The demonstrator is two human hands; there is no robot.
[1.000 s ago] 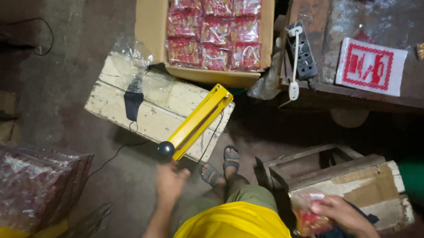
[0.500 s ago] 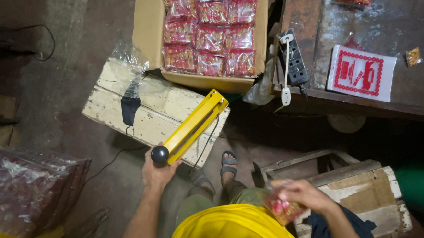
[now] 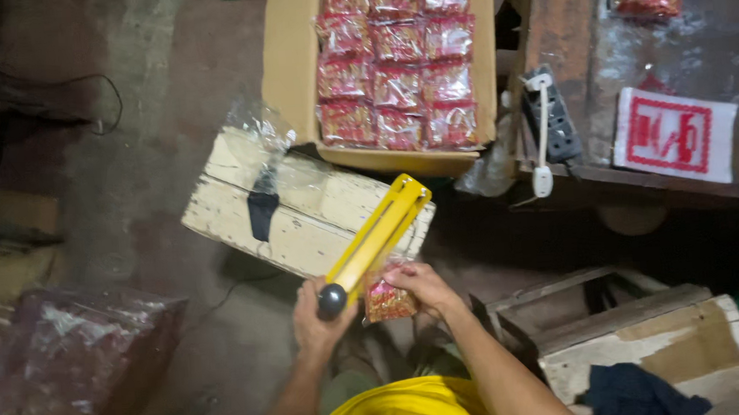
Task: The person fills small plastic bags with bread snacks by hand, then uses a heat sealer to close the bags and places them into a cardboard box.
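Left hand (image 3: 314,315) grips black knob (image 3: 332,300) of yellow sealer arm (image 3: 377,238), right hand (image 3: 421,285) pinches red snack packet (image 3: 389,301) under arm near the handle end, on white wooden crate (image 3: 301,212). Keep bag mouth flat and straight across the bar. Carton of sealed packets (image 3: 395,61) behind

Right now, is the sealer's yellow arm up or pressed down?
Up: the yellow arm slants above the crate, left hand on its knob, packet underneath.

I see my two bare forearms, no sleeves, watch or rings visible. My left hand (image 3: 315,318) and right hand (image 3: 421,285) are ungloved. A bright yellow garment covers my torso below.
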